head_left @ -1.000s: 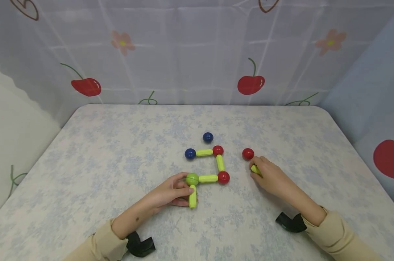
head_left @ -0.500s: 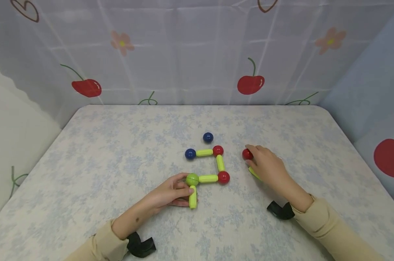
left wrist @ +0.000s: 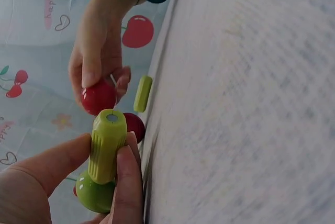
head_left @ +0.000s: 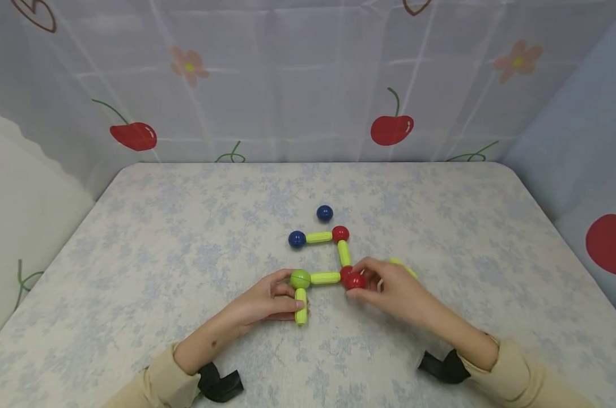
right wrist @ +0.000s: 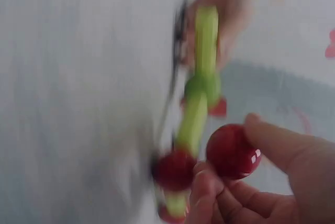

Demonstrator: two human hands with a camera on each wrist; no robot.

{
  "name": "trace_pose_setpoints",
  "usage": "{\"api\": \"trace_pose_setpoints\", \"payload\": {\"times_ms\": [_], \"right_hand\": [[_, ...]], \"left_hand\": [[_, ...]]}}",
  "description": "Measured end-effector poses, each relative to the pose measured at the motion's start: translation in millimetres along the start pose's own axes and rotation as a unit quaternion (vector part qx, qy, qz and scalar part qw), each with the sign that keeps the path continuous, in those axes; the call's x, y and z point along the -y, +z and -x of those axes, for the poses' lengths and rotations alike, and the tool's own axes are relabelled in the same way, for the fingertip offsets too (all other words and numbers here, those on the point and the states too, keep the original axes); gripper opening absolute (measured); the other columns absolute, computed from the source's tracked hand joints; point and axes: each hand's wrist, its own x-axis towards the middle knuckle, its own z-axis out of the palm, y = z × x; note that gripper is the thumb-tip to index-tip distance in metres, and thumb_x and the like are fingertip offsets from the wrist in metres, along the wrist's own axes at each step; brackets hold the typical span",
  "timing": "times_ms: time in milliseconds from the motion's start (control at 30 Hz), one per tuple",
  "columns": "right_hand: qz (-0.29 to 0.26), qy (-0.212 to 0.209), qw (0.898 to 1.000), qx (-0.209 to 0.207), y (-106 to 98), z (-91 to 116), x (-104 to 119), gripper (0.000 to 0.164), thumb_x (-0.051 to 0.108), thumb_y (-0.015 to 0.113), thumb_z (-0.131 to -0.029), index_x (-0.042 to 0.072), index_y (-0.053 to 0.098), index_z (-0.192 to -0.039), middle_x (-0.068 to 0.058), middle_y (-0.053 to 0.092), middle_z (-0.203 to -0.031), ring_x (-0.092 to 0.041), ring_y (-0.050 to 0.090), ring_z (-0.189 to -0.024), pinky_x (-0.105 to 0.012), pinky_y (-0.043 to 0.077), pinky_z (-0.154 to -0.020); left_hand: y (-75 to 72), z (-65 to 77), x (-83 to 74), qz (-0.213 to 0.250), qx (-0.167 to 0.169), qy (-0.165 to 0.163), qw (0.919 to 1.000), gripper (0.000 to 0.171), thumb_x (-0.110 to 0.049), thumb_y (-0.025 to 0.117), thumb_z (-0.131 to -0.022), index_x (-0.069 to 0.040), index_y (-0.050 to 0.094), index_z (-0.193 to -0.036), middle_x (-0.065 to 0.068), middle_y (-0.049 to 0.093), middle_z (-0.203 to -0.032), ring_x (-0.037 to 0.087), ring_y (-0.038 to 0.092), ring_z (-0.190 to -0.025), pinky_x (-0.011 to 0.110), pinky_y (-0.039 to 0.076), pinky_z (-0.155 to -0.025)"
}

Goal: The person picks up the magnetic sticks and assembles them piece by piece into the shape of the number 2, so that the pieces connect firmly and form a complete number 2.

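My left hand (head_left: 269,300) pinches a yellow-green rod (head_left: 301,306) joined to a green ball (head_left: 300,279). In the left wrist view a round metal spot shows in the end of this rod (left wrist: 108,145). From the green ball another rod (head_left: 325,277) runs to a red ball (right wrist: 176,169), then a rod (head_left: 344,253) to a second red ball (head_left: 340,233), and a rod (head_left: 319,237) to a blue ball (head_left: 297,239). My right hand (head_left: 396,289) pinches a loose red ball (head_left: 356,281) between thumb and fingers, in front of the chain's nearer red ball in the head view.
A single blue ball (head_left: 325,213) lies behind the chain. One loose yellow-green rod (head_left: 403,267) lies behind my right hand, partly hidden in the head view. The table (head_left: 185,226) wears a pale floral cover, with a printed curtain (head_left: 287,85) along its back edge.
My right hand let go of the loose rod, picked up the loose red ball and carried it left and nearer to the chain. My left hand has stayed in place.
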Motion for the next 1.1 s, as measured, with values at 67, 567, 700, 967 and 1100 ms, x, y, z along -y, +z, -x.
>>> {"api": "trace_pose_setpoints", "payload": {"times_ms": [67,567,700,967,1100], "right_hand": [[-0.111,0.019,0.991,0.074,15,5,8,0.029,0.027,0.072,-0.084,0.007,0.063,-0.103,0.002,0.059,-0.077,-0.015,0.054,-0.067,-0.027,0.046,-0.057],[-0.492,0.157,0.82,0.245,67,10,31,0.031,0.015,0.054,-0.097,-0.008,0.052,-0.117,-0.021,0.065,-0.101,-0.023,0.067,-0.085,-0.034,0.052,-0.076],[-0.503,0.164,0.813,0.242,69,9,33,0.032,0.016,0.052,-0.098,-0.008,0.051,-0.119,-0.021,0.064,-0.103,-0.024,0.066,-0.088,-0.033,0.052,-0.077],[-0.521,0.172,0.807,0.219,74,10,35,0.031,0.014,0.05,-0.098,-0.009,0.049,-0.118,-0.023,0.063,-0.105,-0.026,0.065,-0.091,-0.033,0.051,-0.078],[-0.523,0.178,0.81,0.196,76,10,36,0.032,0.017,0.05,-0.099,-0.008,0.046,-0.117,-0.022,0.063,-0.106,-0.029,0.064,-0.094,-0.035,0.051,-0.079]], "left_hand": [[0.9,0.2,-0.4,0.002,-0.005,0.0,1.0,0.073,-0.002,0.066,-0.084,0.002,0.024,-0.143,0.012,0.06,-0.095,0.022,0.064,-0.085,0.037,0.051,-0.078],[0.0,0.9,2.1,0.027,0.016,0.025,0.9992,0.072,-0.002,0.063,-0.087,0.003,0.021,-0.145,0.018,0.064,-0.106,0.025,0.063,-0.095,0.039,0.049,-0.082],[1.1,3.0,1.9,0.032,0.015,0.024,0.9991,0.076,-0.002,0.064,-0.086,-0.001,0.018,-0.146,0.018,0.063,-0.108,0.023,0.063,-0.095,0.038,0.05,-0.081],[2.8,4.5,2.0,0.031,0.019,0.019,0.9992,0.082,-0.001,0.066,-0.085,-0.007,0.015,-0.149,0.016,0.058,-0.112,0.021,0.062,-0.096,0.037,0.05,-0.08],[3.4,6.2,1.5,0.026,0.038,0.026,0.9986,0.093,-0.002,0.068,-0.084,-0.014,0.005,-0.151,0.019,0.049,-0.128,0.028,0.058,-0.105,0.039,0.048,-0.084]]}}
